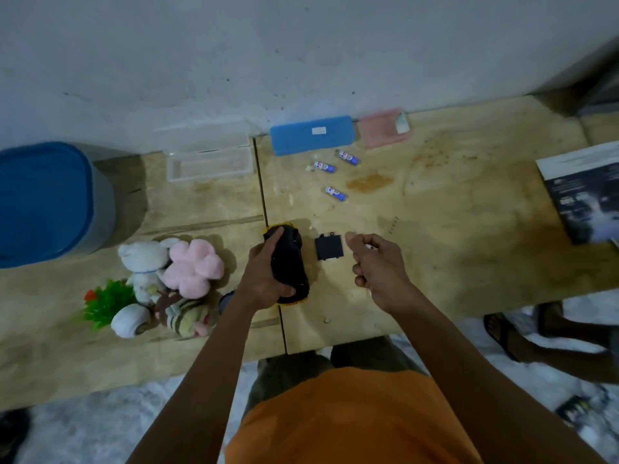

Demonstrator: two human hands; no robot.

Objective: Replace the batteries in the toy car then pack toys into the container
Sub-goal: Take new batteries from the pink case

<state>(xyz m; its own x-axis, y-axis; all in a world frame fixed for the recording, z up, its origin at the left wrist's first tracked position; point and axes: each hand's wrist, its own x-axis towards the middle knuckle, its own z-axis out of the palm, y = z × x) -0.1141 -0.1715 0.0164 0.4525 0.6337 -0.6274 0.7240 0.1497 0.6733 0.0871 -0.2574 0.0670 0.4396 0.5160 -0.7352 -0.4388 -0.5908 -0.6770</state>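
The yellow toy car point(290, 262) lies upside down on the wooden table point(435, 249), its black underside facing up. My left hand point(264, 276) grips it around the body. The black battery cover point(329, 248) lies flat just right of the car. My right hand point(375, 262) hovers right of the cover with curled fingers; a small white bit shows between them, too small to identify. Three blue-and-white batteries point(324, 167) point(348, 157) point(335, 193) lie loose farther back. A clear open container point(209, 162) sits at the back left.
A pile of plush toys point(174, 283) and a green plastic plant point(105, 301) sit left of the car. A blue-lidded bucket point(47, 199) stands far left. A blue case point(311, 134), a pink box point(383, 128), a booklet point(582, 192). Another person's sandalled feet point(522, 326) at right.
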